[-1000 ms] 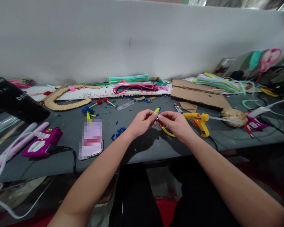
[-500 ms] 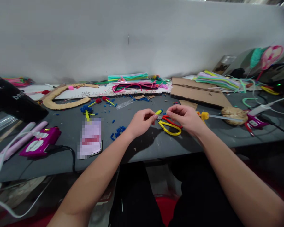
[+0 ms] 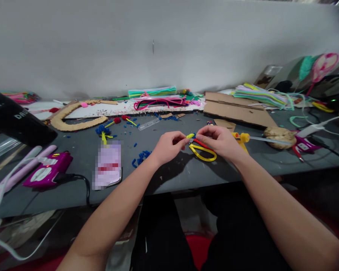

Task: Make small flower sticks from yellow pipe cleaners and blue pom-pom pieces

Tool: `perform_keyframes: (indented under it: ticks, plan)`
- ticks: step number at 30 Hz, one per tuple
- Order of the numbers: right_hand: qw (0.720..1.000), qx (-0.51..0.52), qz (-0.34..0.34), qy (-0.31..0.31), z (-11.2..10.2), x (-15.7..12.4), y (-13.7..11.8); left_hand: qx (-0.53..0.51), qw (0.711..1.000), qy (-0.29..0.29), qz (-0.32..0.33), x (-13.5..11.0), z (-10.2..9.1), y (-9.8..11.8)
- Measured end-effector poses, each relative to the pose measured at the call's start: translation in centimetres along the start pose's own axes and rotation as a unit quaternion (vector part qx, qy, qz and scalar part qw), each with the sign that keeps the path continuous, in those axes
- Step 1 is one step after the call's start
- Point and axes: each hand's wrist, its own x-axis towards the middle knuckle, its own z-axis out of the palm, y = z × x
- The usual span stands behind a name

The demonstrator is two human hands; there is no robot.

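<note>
My left hand is closed in a pinch on a short yellow pipe-cleaner piece. Thumb and fingertips of my right hand come together at the far end of that piece, beside a bit of blue pipe cleaner; the fingers hide most of it. Beneath both hands lie scissors with yellow and red handles. A yellow glue gun with a clear glue stick sits just past my right hand. Left of my hands is a heap of cut blue pieces.
A blue pipe-cleaner flower lies above a phone. Bundles of pipe cleaners, cardboard and a clear ruler lie toward the wall. A black bottle and a magenta device with cables are at left.
My right hand has moved slightly left, its fingertips now meeting the yellow piece that my left hand holds. The rest of the table looks the same.
</note>
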Motion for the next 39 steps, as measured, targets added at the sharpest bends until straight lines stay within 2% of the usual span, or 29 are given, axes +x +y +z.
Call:
perform_keyframes:
  ticks: [19,39]
  plan:
    - [0.998,-0.052,0.012,0.037,0.15,-0.10,-0.07,0.026,1.000,-0.013,0.008,-0.06,0.07,-0.09]
    - [0.994,-0.087,-0.029,0.058,0.36,-0.20,0.01,0.035,0.999,-0.020,0.019,-0.04,-0.05,-0.09]
